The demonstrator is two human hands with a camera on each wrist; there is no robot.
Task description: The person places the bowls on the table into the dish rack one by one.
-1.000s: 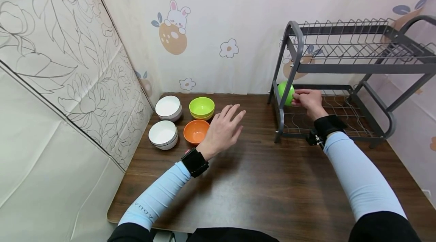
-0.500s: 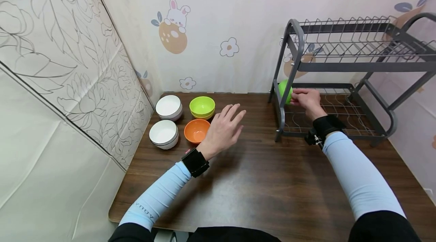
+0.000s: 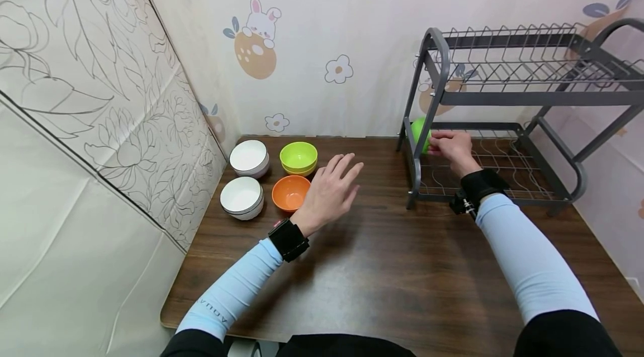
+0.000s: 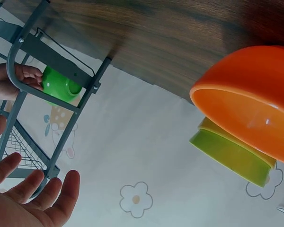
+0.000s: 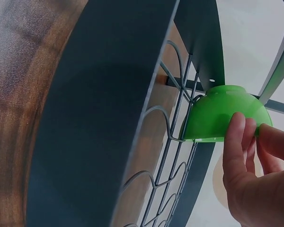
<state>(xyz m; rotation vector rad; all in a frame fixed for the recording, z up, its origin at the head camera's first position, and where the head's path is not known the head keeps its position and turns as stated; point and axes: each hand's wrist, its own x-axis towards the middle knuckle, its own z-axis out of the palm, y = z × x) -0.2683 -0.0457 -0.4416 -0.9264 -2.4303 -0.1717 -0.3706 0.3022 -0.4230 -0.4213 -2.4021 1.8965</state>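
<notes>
My right hand (image 3: 454, 150) reaches into the lower tier of the grey dish rack (image 3: 525, 101) and pinches a green bowl (image 5: 222, 113) by its rim. The bowl stands on its side at the tier's left end, against the wires, as the right wrist view shows. My left hand (image 3: 328, 192) hovers over the table with fingers spread, holding nothing. Just left of it sits an orange bowl (image 3: 289, 195). Behind that, a lime green bowl (image 3: 298, 155) is nested in a yellow one (image 3: 297, 173).
Two stacks of white bowls, a rear stack (image 3: 249, 157) and a front stack (image 3: 242, 197), stand at the table's left. The rack's upper tier (image 3: 523, 69) overhangs my right hand. A patterned wall (image 3: 372, 33) runs along the back of the brown table (image 3: 382, 273).
The green bowl and my right hand have shifted very slightly left in the head view. My left hand stays in place.
</notes>
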